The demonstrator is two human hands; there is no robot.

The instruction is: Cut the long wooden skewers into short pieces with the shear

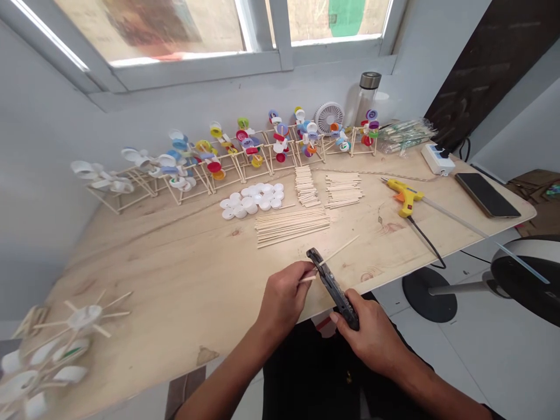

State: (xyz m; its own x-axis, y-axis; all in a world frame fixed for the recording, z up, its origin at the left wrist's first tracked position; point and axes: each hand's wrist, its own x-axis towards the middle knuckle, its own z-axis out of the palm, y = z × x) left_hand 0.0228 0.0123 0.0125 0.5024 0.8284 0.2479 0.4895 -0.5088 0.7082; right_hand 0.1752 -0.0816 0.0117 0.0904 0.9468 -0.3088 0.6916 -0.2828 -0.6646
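Observation:
At the table's front edge, my left hand pinches thin wooden sticks. One wooden stick runs out to the upper right, across the jaws of a dark cutting tool, and a short stick end pokes out below it. My right hand is wrapped round the handles of this cutter, which looks like pliers. Just beyond my hands lies a row of long wooden sticks. Behind it are two piles of shorter sticks and a cluster of white bottle caps.
Stick frames with colourful bottle-cap wheels line the wall. A yellow glue gun, phone, power strip, small fan and bottle stand right and back. White cap-and-stick wheels lie front left.

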